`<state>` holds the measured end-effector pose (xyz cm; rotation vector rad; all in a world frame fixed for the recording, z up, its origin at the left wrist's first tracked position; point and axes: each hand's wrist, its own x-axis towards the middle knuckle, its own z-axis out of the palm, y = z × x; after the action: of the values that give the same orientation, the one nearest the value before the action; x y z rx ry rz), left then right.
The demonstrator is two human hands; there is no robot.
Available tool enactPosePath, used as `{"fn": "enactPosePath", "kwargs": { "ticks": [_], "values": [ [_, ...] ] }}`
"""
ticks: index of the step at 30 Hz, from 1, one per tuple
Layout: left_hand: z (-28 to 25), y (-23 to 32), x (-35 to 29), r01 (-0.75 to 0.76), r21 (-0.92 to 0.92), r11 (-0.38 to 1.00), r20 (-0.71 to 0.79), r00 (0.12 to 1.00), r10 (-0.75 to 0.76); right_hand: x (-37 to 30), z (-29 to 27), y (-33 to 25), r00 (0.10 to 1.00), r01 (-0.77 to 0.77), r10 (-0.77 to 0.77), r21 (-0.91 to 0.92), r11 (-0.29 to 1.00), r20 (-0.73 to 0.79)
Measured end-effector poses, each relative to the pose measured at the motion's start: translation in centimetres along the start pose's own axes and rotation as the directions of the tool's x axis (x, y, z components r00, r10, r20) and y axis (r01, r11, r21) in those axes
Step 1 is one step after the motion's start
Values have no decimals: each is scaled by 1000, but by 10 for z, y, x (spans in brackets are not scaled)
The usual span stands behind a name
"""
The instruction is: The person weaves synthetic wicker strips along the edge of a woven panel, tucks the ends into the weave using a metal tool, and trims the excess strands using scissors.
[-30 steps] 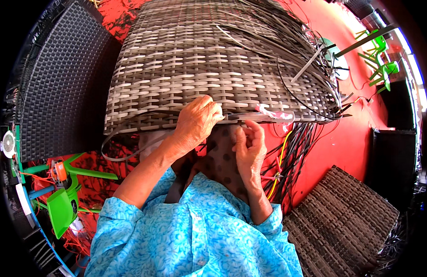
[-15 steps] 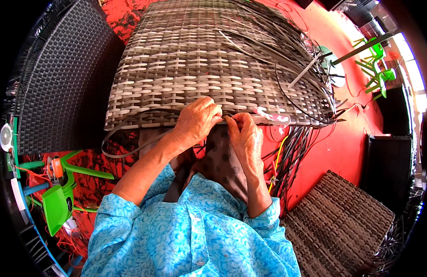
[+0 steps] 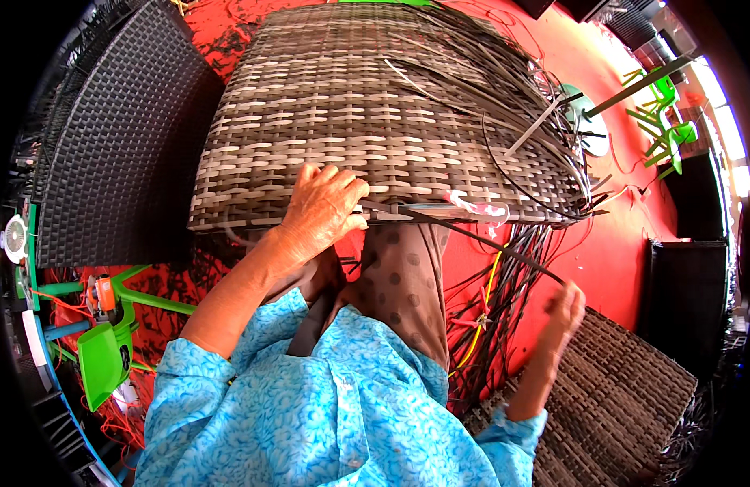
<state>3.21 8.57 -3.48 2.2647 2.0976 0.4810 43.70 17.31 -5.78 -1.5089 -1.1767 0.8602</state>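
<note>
A brown and beige woven panel point(image 3: 334, 122) lies in front of me, its near edge across my lap. My left hand point(image 3: 320, 209) is closed on that near edge, fingers curled over the top and thumb lower down. From beside its fingers a dark flat weaving strip point(image 3: 505, 250) stretches taut down to the right. The far end is in my right hand point(image 3: 563, 312), which is closed and slightly blurred, held out well away from the panel. A narrow item with a pale, red-marked plastic wrap point(image 3: 476, 209) lies along the panel's edge between my hands.
Loose dark strips point(image 3: 505, 105) cover the panel's right side; another bundle point(image 3: 513, 300) hangs to the red floor point(image 3: 610, 252). A black woven panel point(image 3: 123, 138) stands at left, near a green plastic chair point(image 3: 103, 361). A smaller brown woven panel point(image 3: 618, 398) lies lower right.
My right hand has swung from the panel's edge out to the lower right, drawing the strip straight. The loop of strip at the left has shrunk. My left hand has shifted slightly left.
</note>
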Motion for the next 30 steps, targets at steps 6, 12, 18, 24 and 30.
{"fn": "enactPosePath", "kwargs": {
  "ticks": [6,12,18,24,30],
  "values": [
    [-33,8,-3,12,199,980,157,987,-44,78,-304,101,835,-161,133,-6,987,-534],
    [-34,-10,-6,42,-181,983,53,998,-33,55,-285,137,981,-4,-193,-997,76,-18],
    [-14,-1,-2,117,-704,700,33,991,-132,-4,28,35,780,496,-295,-257,829,553],
    [-1,-3,5,302,-810,503,201,948,-245,-33,136,23,638,550,-283,-167,818,716],
    [0,-10,5,264,-846,463,210,964,-165,-38,146,14,604,149,-148,71,986,783]
  ]
}}
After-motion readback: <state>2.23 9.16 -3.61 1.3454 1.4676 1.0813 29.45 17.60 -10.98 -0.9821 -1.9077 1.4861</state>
